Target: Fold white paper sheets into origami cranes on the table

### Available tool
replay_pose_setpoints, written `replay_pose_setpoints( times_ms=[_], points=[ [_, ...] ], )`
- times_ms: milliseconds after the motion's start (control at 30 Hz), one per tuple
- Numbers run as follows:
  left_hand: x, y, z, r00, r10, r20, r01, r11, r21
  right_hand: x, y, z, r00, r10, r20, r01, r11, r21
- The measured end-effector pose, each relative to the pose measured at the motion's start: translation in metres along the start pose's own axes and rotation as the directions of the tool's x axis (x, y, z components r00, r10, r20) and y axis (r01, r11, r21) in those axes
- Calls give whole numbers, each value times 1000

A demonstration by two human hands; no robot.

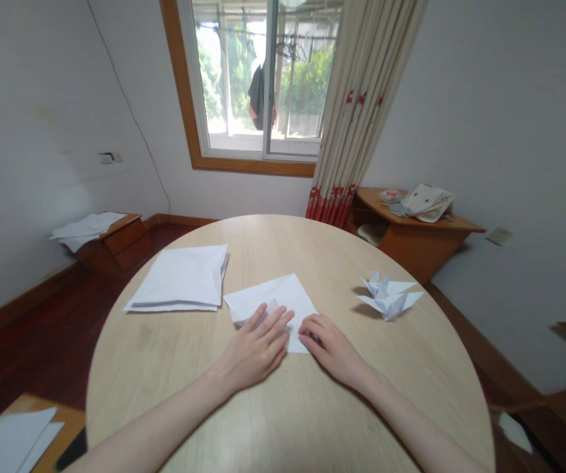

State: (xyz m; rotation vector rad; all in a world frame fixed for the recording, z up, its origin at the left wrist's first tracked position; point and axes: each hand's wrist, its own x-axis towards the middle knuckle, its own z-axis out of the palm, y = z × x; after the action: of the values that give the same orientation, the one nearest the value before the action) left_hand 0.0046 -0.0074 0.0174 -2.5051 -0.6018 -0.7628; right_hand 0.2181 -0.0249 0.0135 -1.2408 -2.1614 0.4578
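Observation:
A white sheet of paper lies on the round table in front of me, with part of it lifted or folded over at the left. My left hand rests across the sheet's lower left, fingers stretched out and slightly spread. At the sheet's right edge is my right hand, its fingers curled and bunched together at the paper. What lies under those fingertips is hidden. To the right sit folded paper cranes, close against one another. A stack of white paper lies on the left.
The round wooden table fills the middle. Behind it on the right stands a corner cabinet with a white bag. More papers lie on a low cabinet at left, and sheets lie at the lower left.

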Motion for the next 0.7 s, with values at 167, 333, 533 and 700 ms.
replay_pose_setpoints(
  times_ms=[167, 333, 533, 700],
  points=[
    [1, -2, -3, 997, -24, 71, 28, 998, -47, 0, 1, 0, 1000, -1, 13, 2, 996, -91],
    [0, -5, -4, 990, -64, 128, 76, 992, -96, 1, -1, -1, 999, 41, 33, -35, 986, -163],
    [-2, -9, -1, 971, -127, 204, 152, 982, -115, 0, -3, -2, 993, 111, 34, -98, 961, -259],
    [-2, -8, -4, 956, -144, 254, 183, 974, -136, 0, -2, -6, 991, 117, 61, -92, 944, -316]
  ],
)
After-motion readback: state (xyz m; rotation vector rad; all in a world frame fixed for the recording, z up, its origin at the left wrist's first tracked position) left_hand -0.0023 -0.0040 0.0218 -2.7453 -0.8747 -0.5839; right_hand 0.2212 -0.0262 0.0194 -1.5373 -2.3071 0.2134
